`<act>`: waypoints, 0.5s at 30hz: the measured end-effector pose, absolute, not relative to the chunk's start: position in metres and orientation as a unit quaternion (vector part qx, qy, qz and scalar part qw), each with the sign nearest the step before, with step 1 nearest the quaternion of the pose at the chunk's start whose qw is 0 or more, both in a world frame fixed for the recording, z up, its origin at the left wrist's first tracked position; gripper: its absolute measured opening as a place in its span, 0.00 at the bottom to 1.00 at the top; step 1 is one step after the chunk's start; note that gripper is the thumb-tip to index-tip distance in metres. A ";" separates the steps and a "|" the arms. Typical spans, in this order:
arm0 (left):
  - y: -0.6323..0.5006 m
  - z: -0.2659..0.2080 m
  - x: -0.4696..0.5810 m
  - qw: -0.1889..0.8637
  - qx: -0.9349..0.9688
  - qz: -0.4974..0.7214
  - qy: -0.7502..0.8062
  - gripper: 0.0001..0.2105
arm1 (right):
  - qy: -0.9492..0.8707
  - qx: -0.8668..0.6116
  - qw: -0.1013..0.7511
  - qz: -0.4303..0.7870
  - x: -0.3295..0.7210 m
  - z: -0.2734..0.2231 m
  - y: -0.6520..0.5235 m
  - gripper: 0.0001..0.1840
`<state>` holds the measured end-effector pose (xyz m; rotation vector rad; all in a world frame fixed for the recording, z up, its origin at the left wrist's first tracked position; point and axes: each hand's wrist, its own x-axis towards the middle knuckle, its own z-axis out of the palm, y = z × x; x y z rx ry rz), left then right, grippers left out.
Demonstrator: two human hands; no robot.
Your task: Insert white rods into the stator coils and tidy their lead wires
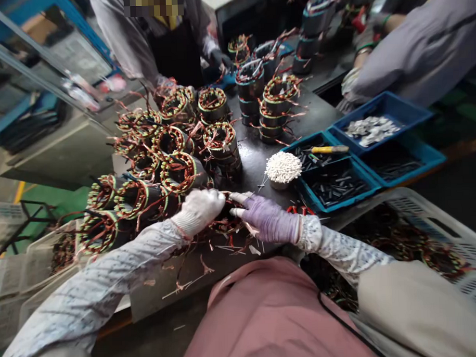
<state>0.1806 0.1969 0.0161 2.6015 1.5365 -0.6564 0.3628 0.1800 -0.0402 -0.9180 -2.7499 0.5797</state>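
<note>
Nearest is the pink apron (266,313) of the wearer, nearer than the white bundle (283,167), a round cluster of thin white pieces that serves as landmark. Pale and coppery wire scraps (205,265) litter the table edge, nearer than the bundle and to its left. A slotted white crate (474,243) with wound rings stands nearer, to its right.

The wound ring being handled (225,227) sits left of the bundle and a little nearer: dark inside, coppery red winding round its rim, loose wire ends poking out, much of it covered by gloves. The left hand (202,208), white-gloved, is curled with fingertips pressed together at its rim; whether they pinch a wire cannot be told. The right hand (265,216), in purple, stretches parted, pale-tipped fingers over its right side.

Blue trays (368,176) of dark and white pieces adjoin the bundle's right. More rings (183,170) crowd to its left, stacked rings (278,112) rise beyond it, and farther back are two co-workers (174,50).
</note>
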 end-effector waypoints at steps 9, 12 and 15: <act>0.181 0.012 0.193 0.318 0.845 -0.046 0.427 0.14 | -0.902 -0.369 0.101 0.202 0.353 -0.064 0.181 0.29; 0.174 0.008 0.174 0.319 0.809 -0.001 0.495 0.12 | -0.919 -0.341 0.095 0.171 0.356 -0.060 0.180 0.31; 0.171 0.000 0.164 0.321 0.802 -0.067 0.500 0.14 | -0.924 -0.344 0.075 0.147 0.357 -0.054 0.177 0.29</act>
